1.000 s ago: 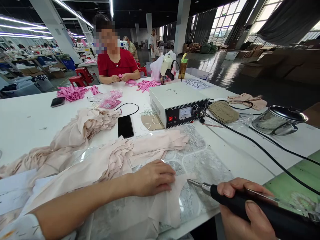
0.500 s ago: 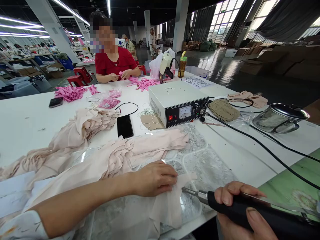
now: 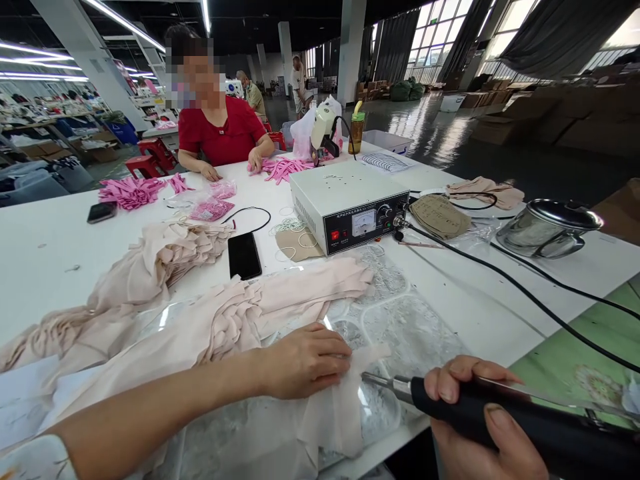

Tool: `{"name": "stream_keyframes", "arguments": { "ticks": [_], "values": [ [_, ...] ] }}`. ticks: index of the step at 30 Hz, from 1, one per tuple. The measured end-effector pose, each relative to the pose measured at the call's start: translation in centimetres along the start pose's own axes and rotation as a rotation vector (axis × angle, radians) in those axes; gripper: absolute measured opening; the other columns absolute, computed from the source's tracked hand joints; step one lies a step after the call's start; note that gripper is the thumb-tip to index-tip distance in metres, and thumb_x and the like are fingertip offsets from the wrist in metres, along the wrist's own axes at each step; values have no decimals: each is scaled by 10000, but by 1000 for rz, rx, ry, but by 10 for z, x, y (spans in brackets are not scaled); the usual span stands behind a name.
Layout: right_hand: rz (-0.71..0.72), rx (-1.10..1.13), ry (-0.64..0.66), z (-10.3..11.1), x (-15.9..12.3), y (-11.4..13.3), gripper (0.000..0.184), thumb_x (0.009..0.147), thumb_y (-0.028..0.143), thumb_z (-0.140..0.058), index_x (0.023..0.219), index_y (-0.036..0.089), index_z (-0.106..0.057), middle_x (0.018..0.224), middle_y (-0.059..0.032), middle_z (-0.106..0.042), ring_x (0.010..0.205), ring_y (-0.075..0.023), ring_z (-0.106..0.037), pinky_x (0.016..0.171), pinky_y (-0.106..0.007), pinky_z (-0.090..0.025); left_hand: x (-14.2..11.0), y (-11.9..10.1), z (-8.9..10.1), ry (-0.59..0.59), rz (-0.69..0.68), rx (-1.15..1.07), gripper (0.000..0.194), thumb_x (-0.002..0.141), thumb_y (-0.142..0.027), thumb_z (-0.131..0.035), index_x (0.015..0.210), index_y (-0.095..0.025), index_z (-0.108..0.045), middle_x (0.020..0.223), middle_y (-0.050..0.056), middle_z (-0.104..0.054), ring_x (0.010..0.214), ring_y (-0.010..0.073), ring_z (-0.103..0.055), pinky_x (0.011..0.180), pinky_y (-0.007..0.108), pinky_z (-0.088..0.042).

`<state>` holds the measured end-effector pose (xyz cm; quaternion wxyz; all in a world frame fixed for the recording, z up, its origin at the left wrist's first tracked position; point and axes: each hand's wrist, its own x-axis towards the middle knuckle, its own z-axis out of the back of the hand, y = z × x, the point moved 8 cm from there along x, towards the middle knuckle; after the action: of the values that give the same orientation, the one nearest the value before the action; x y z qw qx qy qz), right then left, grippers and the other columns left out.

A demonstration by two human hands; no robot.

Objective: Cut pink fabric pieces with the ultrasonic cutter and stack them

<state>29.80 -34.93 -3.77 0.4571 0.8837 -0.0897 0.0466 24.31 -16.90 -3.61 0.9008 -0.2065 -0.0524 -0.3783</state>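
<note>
My left hand (image 3: 303,360) lies palm down on a pale pink fabric piece (image 3: 330,413), fingers curled and pressing it onto a scratched clear work mat (image 3: 415,333). My right hand (image 3: 475,427) is closed round a black hand-held tool (image 3: 525,427) whose metal tip (image 3: 373,380) rests at the fabric's edge, just right of my left fingers. A black cable (image 3: 500,280) runs from the tool's side of the table to a white control box (image 3: 350,203).
Stacks of pink fabric pieces (image 3: 165,260) lie at left, a black phone (image 3: 244,255) beside them. A steel pot (image 3: 547,228) stands at right. Across the table a person in red (image 3: 220,133) handles bright pink strips (image 3: 130,190).
The tool's tip has slid left to the fabric edge by my left hand. The person opposite has lowered both hands onto the table. The view has shifted slightly.
</note>
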Motion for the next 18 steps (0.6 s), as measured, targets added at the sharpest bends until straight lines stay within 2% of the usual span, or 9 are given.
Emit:
{"name": "stream_keyframes", "arguments": {
  "ticks": [7,13,18],
  "values": [
    [-29,62,32,4,0,-6,158,690,291,-614,815,198,-587,684,21,-508,504,-94,-481,468,-258,-457,5,-5,-12,119,-111,-2,223,965,-247,-510,1122,-119,-605,1270,93,-602,1197,227,-531,1017,339,-397],
    [-17,83,88,4,1,-10,163,723,305,-592,849,200,-597,711,11,-506,505,-97,-493,461,-261,-454,10,-7,-12,184,-168,34,226,987,-256,-466,1090,-126,-619,1260,102,-606,1185,217,-537,1001,336,-409],
    [-9,88,86,3,3,-10,170,731,309,-594,862,200,-599,717,14,-503,503,-92,-497,462,-256,-459,11,-8,-12,208,-231,71,231,991,-256,-458,1022,-129,-648,1218,93,-630,1167,210,-551,994,326,-423]
  ]
}}
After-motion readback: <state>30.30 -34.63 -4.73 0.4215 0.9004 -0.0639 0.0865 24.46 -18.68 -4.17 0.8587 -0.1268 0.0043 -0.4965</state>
